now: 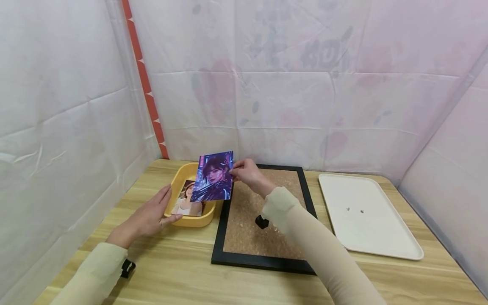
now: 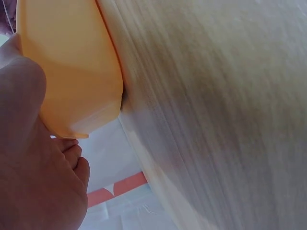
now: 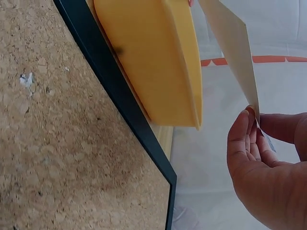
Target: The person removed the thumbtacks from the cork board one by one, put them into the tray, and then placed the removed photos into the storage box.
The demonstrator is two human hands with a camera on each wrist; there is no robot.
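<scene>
My right hand [image 1: 249,174] pinches a purple and blue art card [image 1: 214,176] by its right edge. The card hangs tilted over the yellow bin [image 1: 207,215]. In the right wrist view, thumb and fingertips hold the edge of the card [image 3: 235,43], its pale back showing. A photo of a person in a hat [image 1: 187,207] lies in the bin, partly covered by the card. My left hand [image 1: 150,214] holds the bin's near left corner, thumb along the front and fingers along the left wall. In the left wrist view it presses against the bin's outer wall [image 2: 72,62].
A cork board [image 1: 244,237] with a black frame lies right of the bin, partly under my right arm. Farther right is a white tray [image 1: 373,228] with small metal pieces [image 1: 361,211] on it. Fabric walls [image 1: 282,101] enclose the wooden table [image 1: 190,271].
</scene>
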